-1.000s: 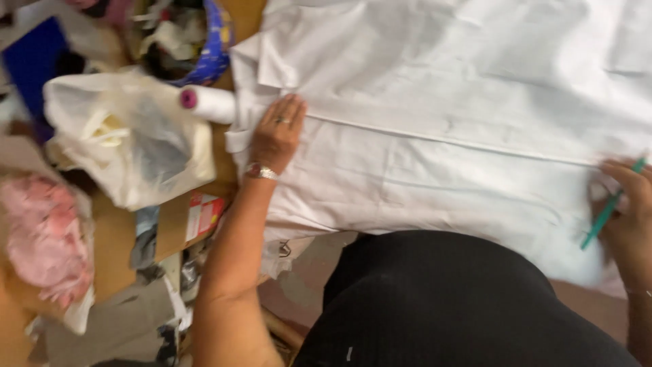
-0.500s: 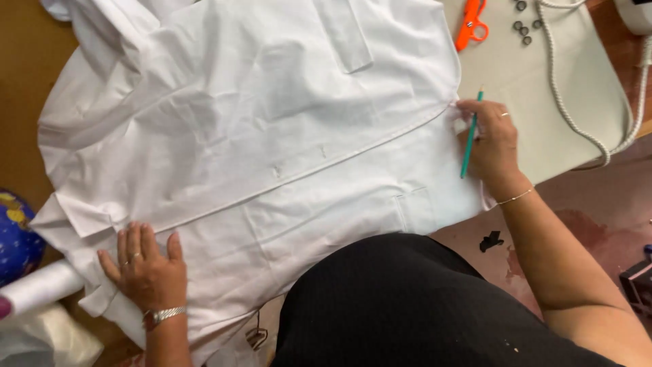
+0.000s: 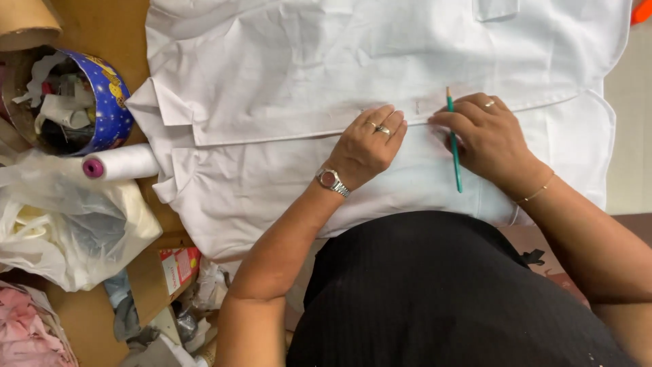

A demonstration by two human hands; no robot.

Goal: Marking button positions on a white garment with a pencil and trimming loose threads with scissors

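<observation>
White shirt (image 3: pixel 285 75) is lying flat: left hand (image 3: pixel 367 146), open-fingered, is pressing its placket edge beside right hand (image 3: pixel 485 136) gripping green pencil (image 3: pixel 453 139), whose point is touching the edge, no mark discernible yet.

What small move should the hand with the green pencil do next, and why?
Probably lower the pencil tip onto the placket edge and make a short mark. The right hand holds the green pencil with its tip above the white garment, and the left hand presses the cloth flat beside it.
</observation>
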